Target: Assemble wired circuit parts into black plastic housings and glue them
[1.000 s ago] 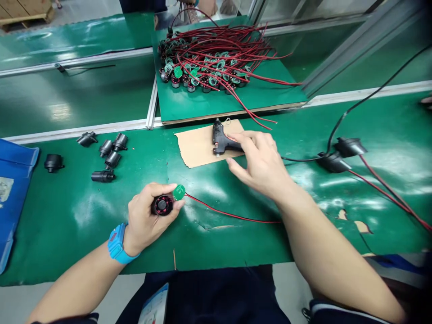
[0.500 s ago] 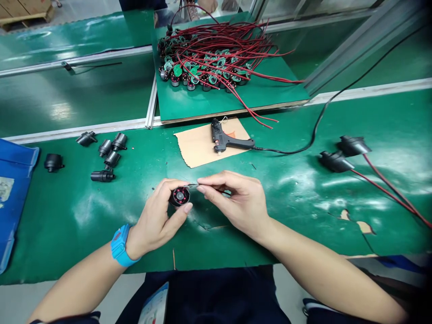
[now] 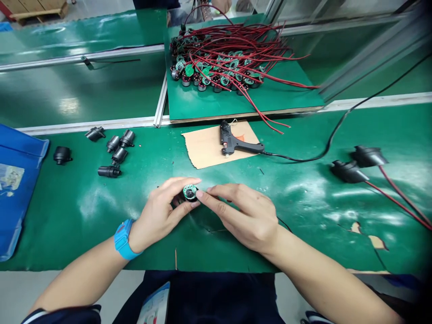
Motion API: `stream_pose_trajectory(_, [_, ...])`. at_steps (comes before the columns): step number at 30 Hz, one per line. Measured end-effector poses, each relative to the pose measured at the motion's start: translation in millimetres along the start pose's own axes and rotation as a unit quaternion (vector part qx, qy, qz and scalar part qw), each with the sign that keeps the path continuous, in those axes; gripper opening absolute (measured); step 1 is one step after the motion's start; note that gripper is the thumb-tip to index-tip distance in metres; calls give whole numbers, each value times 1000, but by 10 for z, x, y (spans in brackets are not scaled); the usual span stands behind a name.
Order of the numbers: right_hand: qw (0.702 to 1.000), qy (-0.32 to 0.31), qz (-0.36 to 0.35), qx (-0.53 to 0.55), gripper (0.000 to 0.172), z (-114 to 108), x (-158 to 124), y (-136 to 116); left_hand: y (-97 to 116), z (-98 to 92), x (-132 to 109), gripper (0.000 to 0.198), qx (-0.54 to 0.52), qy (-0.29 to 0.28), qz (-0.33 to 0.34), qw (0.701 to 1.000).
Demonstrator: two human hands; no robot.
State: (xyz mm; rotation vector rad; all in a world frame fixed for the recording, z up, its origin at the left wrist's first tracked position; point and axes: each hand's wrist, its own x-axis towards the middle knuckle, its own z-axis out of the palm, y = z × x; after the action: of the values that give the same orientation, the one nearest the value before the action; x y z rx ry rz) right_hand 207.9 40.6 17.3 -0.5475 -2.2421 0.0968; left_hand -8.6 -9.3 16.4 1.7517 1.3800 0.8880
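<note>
My left hand (image 3: 165, 204), a blue wristband (image 3: 123, 239) at its wrist, is closed around a small black round motor housing (image 3: 192, 199). A round green circuit board (image 3: 189, 191) lies face up over the housing's open end, covering what is inside. From the right, my right hand (image 3: 248, 213) has its fingertips pressed at the board's edge; its other fingers are bent and partly hidden. A thin dark wire (image 3: 285, 223) shows beyond the right hand. Just past both hands, a black glue gun (image 3: 241, 143) lies on a piece of cardboard (image 3: 197, 150).
Several black housings (image 3: 119, 155) lie at left, near a blue bin (image 3: 20, 189). Two black housings with red wires (image 3: 359, 164) lie at right. On a raised green board (image 3: 243, 108) sits a heap of motors with red wires (image 3: 222, 58). The glue gun's cord (image 3: 303, 159) runs right.
The circuit board has swung from beside the housing onto its open end, hiding the red windings. My right fingertips moved in against it. The whole view shifted slightly.
</note>
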Motion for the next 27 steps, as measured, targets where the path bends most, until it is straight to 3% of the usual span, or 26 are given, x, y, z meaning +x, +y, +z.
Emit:
stream_pose_trajectory(5, [999,-25,-35,-22,20,-63,31,38,-20,-42,20,47,-123,-94,-91,984])
stream_pose_trajectory(13, [995,-74,-60,-30,23,-166,50,39,-21,-102,52,52,-178,-179,-139,957])
stream_pose_trajectory(27, [995,-82,-54,-12,23,-183,47,32,-30,-123,49,56,-203,-223,-152,941])
